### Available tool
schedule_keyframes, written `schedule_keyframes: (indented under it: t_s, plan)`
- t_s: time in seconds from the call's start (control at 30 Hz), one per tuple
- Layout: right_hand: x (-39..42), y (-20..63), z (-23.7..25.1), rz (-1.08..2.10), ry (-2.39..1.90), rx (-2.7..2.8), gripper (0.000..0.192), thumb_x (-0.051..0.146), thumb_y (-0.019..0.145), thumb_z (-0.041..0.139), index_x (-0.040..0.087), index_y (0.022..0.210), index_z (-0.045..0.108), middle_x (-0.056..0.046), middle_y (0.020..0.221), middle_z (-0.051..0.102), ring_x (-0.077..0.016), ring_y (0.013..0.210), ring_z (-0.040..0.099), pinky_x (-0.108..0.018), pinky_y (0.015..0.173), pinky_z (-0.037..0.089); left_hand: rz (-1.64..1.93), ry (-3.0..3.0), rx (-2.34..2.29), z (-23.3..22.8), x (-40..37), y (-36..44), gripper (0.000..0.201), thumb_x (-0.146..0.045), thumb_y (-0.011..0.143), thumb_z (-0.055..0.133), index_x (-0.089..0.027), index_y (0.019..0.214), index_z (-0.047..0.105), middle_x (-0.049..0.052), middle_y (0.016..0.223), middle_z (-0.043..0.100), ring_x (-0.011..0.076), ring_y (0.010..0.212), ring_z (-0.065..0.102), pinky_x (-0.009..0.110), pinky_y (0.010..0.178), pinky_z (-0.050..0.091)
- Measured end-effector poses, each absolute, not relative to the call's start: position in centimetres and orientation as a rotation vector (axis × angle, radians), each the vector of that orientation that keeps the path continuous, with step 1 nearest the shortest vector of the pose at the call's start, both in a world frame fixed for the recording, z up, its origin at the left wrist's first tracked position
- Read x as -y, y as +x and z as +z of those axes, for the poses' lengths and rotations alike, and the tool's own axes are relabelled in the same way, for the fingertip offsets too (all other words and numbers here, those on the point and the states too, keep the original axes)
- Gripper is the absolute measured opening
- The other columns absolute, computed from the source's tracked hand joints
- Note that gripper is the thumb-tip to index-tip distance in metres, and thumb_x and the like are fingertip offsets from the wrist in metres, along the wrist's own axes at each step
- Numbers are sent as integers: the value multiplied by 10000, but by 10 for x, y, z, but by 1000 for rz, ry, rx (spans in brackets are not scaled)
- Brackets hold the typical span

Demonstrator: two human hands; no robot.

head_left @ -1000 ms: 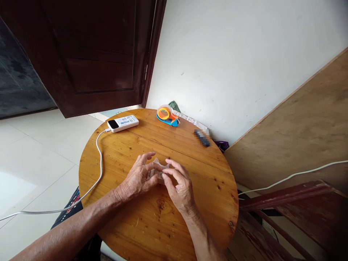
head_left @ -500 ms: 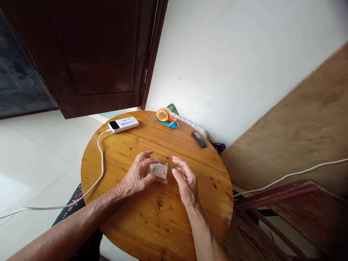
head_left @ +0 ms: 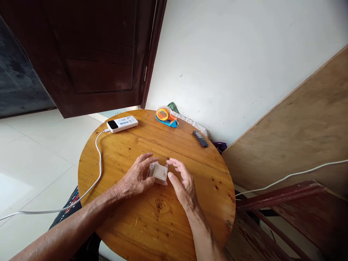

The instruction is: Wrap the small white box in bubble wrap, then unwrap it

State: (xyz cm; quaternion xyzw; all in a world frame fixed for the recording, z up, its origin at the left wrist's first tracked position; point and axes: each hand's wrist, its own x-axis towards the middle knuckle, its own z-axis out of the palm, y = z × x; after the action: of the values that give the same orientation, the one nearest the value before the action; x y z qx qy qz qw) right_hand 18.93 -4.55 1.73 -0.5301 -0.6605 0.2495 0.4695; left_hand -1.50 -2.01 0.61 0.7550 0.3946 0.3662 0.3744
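Note:
A small square pale packet (head_left: 159,173) in clear wrap rests on the round wooden table (head_left: 127,152). My left hand (head_left: 135,177) grips its left side with thumb and fingers. At the packet's right edge, my right hand (head_left: 182,182) touches it with thumb and fingertips, fingers spread.
A white power bank (head_left: 122,123) with a white cable (head_left: 99,159) lies at the table's far left. An orange and blue tape dispenser (head_left: 166,116) and a small dark object (head_left: 200,139) sit near the far edge by the wall. A plywood board (head_left: 293,130) leans at right.
One second ago both hands covered the packet. My right hand then drew away to the right, exposing it, and has now come back to touch its right edge.

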Motion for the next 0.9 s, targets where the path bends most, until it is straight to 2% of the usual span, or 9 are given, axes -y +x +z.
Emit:
schedule_keyframes:
  t_s: [0.17,0.33,0.5,0.67,0.77,0.9]
  plan:
    - [50,195,25,524,-1237,1790,328,168,801,583,246,1116,636,-83,1336,612,-270,1272,536,-482,1090,406,961,1878,-960,5,20,-13,679,-145,711,585,-187,1379,472,150,1473,391,327,1357,413,527,1103,392]
    - [53,189,25,516,-1259,1912,393,123,779,607,265,1144,635,-82,1386,572,-277,1311,508,-489,1109,392,1003,1814,-946,2,21,-9,739,-150,729,586,-193,1438,382,128,1366,497,283,1240,510,492,1065,431]
    - [52,182,20,465,-1241,1894,213,187,861,597,256,1055,653,-89,1335,610,-264,1270,546,-464,1075,426,963,1879,-1079,0,23,-5,718,-232,766,625,-151,1438,383,154,1310,541,309,1190,513,518,1017,447]
    - [49,179,18,344,-1215,1865,96,227,897,596,252,955,669,-77,1278,648,-254,1215,582,-432,1033,454,940,1943,-1095,1,25,-5,722,-236,776,622,-134,1443,366,150,1276,550,295,1163,515,505,1016,442]
    - [48,177,18,294,-1211,1842,120,225,929,556,249,879,662,-76,1221,675,-244,1175,603,-420,1009,462,938,1945,-1084,-2,25,-5,729,-222,777,624,-165,1452,355,127,1246,555,277,1128,534,497,1016,446]
    - [49,179,19,346,-1227,1755,151,253,959,509,240,869,629,-84,1177,686,-238,1140,619,-407,986,474,916,1941,-1030,-4,25,-5,758,-201,775,628,-212,1471,328,97,1228,539,247,1083,565,458,987,481]
